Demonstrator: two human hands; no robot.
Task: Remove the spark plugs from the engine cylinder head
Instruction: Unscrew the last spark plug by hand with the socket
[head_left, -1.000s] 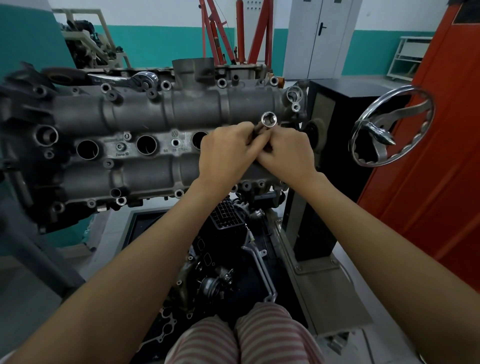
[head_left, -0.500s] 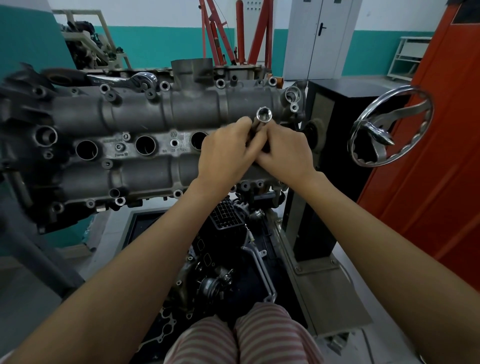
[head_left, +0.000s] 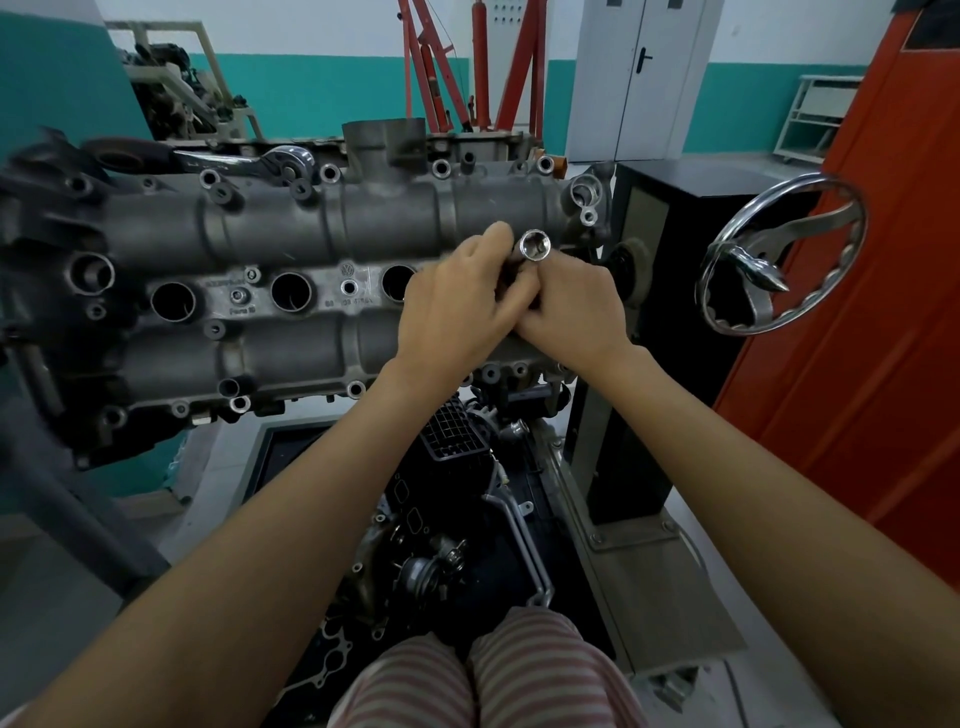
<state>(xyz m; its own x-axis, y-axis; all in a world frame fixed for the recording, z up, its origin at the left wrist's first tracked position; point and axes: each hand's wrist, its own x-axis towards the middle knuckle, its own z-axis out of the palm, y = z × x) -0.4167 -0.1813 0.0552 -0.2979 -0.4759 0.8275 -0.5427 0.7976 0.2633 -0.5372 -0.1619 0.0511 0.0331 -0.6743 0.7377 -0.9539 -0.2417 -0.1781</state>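
Both hands — left hand (head_left: 457, 306), right hand (head_left: 574, 312) — grip a shiny round steel socket (head_left: 535, 246) over the rough-cast cylinder head (head_left: 291, 234).

The grey cast cylinder head (head_left: 322, 234) lies lengthwise across the scene, tilted toward the viewer. Three dark round plug wells (head_left: 291, 291) sit open in a row along its middle. At its right end, a shiny socket (head_left: 535, 245) points its open mouth up.
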